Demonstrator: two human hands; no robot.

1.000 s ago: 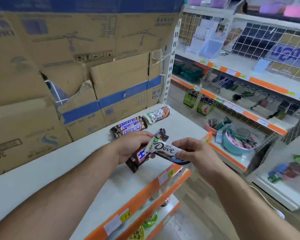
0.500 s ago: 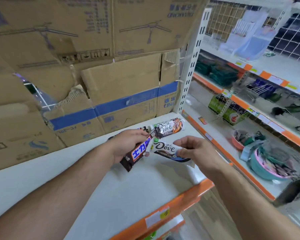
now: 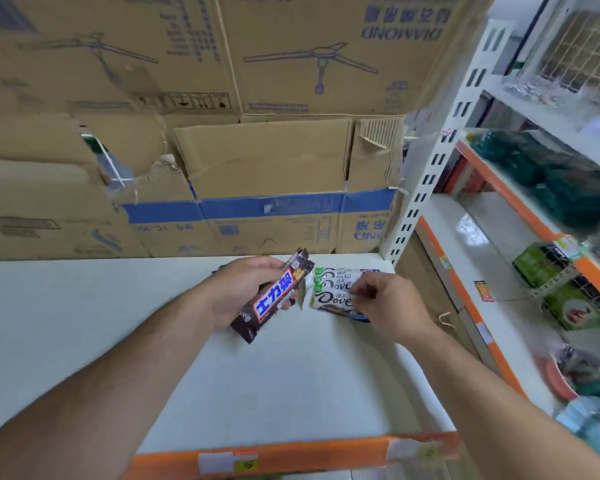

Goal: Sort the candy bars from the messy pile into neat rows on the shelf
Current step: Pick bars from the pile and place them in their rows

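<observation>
One dark-brown, blue-lettered candy bar (image 3: pixel 275 300), gripped by the left hand (image 3: pixel 241 292) at frame centre, slants lower-left to upper-right — right hand (image 3: pixel 388 306) pinches white Dove bars (image 3: pixel 330 299), at least two, lying crosswise on the white shelf (image 3: pixel 274 386).

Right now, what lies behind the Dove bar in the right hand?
Behind the held Dove bar, a second Dove bar lies on the shelf, then cardboard boxes. The right hand covers both bars' right ends.
</observation>
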